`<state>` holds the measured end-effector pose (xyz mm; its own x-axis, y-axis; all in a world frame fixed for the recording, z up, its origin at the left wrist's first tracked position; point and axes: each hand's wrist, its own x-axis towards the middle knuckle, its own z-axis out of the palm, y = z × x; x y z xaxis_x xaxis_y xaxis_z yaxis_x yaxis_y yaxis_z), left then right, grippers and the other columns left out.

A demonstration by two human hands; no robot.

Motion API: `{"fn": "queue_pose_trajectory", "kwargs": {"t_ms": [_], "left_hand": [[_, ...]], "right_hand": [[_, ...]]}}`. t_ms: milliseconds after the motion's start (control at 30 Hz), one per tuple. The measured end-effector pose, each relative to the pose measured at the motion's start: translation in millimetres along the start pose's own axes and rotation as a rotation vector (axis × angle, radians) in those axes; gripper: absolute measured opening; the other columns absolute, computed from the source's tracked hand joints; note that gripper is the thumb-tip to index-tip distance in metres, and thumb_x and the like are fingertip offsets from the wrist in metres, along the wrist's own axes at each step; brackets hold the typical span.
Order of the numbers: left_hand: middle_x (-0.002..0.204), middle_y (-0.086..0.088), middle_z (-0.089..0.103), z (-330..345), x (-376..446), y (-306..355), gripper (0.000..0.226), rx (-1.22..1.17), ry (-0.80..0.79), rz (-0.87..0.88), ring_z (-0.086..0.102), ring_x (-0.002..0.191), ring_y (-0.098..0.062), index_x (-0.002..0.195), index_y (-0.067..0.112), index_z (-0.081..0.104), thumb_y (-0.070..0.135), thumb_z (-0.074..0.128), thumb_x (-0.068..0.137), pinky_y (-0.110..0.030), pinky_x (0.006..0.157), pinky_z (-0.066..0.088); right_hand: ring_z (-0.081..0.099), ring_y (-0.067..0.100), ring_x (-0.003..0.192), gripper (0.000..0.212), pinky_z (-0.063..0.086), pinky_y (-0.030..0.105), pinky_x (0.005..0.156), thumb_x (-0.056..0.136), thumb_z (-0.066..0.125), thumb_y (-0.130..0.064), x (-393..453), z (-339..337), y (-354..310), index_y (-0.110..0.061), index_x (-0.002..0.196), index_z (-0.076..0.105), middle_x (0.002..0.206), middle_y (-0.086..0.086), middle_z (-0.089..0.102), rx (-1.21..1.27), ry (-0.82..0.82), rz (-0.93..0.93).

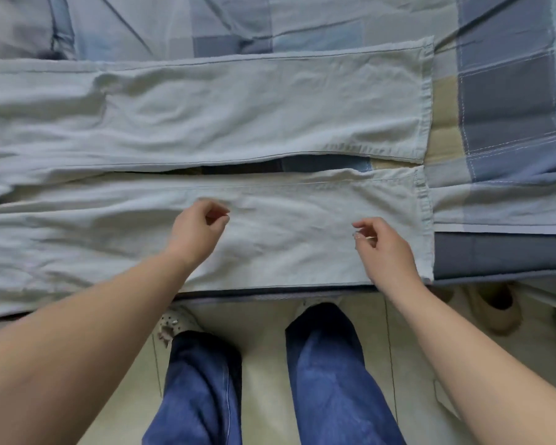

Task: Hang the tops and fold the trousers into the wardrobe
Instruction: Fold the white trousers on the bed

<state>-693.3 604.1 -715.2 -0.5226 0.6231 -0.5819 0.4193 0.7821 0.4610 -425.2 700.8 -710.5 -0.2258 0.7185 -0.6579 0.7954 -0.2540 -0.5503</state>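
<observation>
While spread flat on the bed (507,91) — pale trousers (270,107) beneath both hands, left (197,231), right (384,248), loosely curled, empty.

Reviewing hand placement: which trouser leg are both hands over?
The near trouser leg, at the bed's edge; left hand and right hand hover above it, not the far leg.

Location: a home bedroom. Indicators: a bed with a blue, grey and tan checked quilt (507,91), a pale tiled floor (264,364), and slippers (495,303) beside the bed.
</observation>
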Motion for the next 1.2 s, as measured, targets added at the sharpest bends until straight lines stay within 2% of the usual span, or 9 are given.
{"fn": "queue_pose_trajectory", "kwargs": {"t_ms": [233, 367, 467, 700, 867, 967, 1033, 1100, 1200], "left_hand": [[0.095, 0.003, 0.065, -83, -62, -113, 0.012, -0.217, 0.070, -0.217, 0.059, 0.092, -0.013, 0.100, 0.016, 0.065, 0.023, 0.061, 0.092, -0.024, 0.080, 0.042], [0.094, 0.002, 0.067, -143, -94, -190, 0.007, -0.342, 0.151, -0.303, 0.061, 0.092, -0.013, 0.096, 0.018, 0.066, 0.020, 0.062, 0.091, -0.021, 0.077, 0.043], [0.094, 0.002, 0.068, -184, -113, -250, 0.006, -0.459, 0.230, -0.400, 0.063, 0.092, -0.014, 0.094, 0.018, 0.065, 0.020, 0.061, 0.091, -0.019, 0.072, 0.045], [0.090, 0.003, 0.066, -240, -132, -356, 0.010, -0.756, 0.325, -0.641, 0.062, 0.092, -0.017, 0.087, 0.023, 0.062, 0.029, 0.058, 0.093, -0.040, 0.091, 0.049], [0.113, 0.003, 0.063, -254, -122, -390, 0.028, -1.163, 0.346, -0.724, 0.062, 0.099, -0.008, 0.118, 0.013, 0.056, 0.030, 0.055, 0.095, -0.030, 0.083, 0.047], [0.122, 0.000, 0.062, -267, -109, -397, 0.031, -1.359, 0.395, -0.671, 0.060, 0.108, -0.013, 0.126, 0.011, 0.052, 0.024, 0.053, 0.097, -0.031, 0.088, 0.045], [0.122, -0.002, 0.062, -277, -100, -401, 0.023, -1.416, 0.438, -0.645, 0.060, 0.107, -0.013, 0.120, 0.014, 0.054, 0.022, 0.051, 0.098, -0.032, 0.091, 0.045], [0.117, -0.001, 0.064, -284, -93, -403, 0.013, -1.435, 0.461, -0.619, 0.062, 0.105, -0.012, 0.107, 0.015, 0.057, 0.022, 0.051, 0.098, -0.033, 0.096, 0.046], [0.106, -0.002, 0.067, -290, -88, -403, 0.009, -1.538, 0.482, -0.569, 0.064, 0.099, -0.012, 0.097, 0.014, 0.058, 0.021, 0.052, 0.097, -0.036, 0.099, 0.047]], "right_hand": [[0.059, 0.001, 0.074, 0.024, 0.044, 0.017, 0.070, 0.097, 0.041, -0.009, -46, 111, -123, -0.027, 0.098, 0.057, 0.093, -0.010, 0.062, 0.126, -0.195, -0.074], [0.059, 0.007, 0.074, 0.024, 0.047, 0.028, 0.079, 0.097, 0.041, -0.009, -90, 210, -186, -0.027, 0.094, 0.056, 0.092, -0.005, 0.064, 0.189, -0.349, -0.024], [0.061, 0.011, 0.076, 0.020, 0.049, 0.029, 0.080, 0.098, 0.043, -0.010, -124, 282, -225, -0.022, 0.095, 0.058, 0.094, 0.001, 0.065, 0.335, -0.438, 0.124], [0.065, 0.014, 0.101, 0.020, 0.050, 0.030, 0.087, 0.097, 0.050, -0.024, -193, 415, -277, -0.016, 0.113, 0.060, 0.105, 0.001, 0.068, 0.604, -0.637, 0.540], [0.058, 0.017, 0.112, 0.034, 0.044, 0.035, 0.097, 0.099, 0.048, -0.026, -201, 473, -295, -0.015, 0.131, 0.048, 0.125, 0.006, 0.061, 0.918, -0.593, 0.728], [0.056, 0.022, 0.120, 0.014, 0.041, 0.039, 0.105, 0.100, 0.046, -0.014, -199, 490, -302, -0.014, 0.105, 0.058, 0.125, 0.008, 0.061, 1.114, -0.465, 0.766], [0.058, 0.022, 0.116, 0.015, 0.040, 0.040, 0.106, 0.099, 0.044, -0.007, -199, 498, -307, -0.011, 0.098, 0.059, 0.116, 0.008, 0.064, 1.232, -0.378, 0.765], [0.062, 0.021, 0.103, 0.015, 0.046, 0.038, 0.101, 0.098, 0.045, -0.002, -200, 503, -311, -0.008, 0.094, 0.058, 0.103, 0.008, 0.065, 1.352, -0.318, 0.765], [0.062, 0.013, 0.074, 0.011, 0.055, 0.019, 0.057, 0.093, 0.049, 0.001, -201, 508, -312, -0.008, 0.095, 0.055, 0.092, 0.006, 0.062, 1.476, -0.301, 0.751]]}}
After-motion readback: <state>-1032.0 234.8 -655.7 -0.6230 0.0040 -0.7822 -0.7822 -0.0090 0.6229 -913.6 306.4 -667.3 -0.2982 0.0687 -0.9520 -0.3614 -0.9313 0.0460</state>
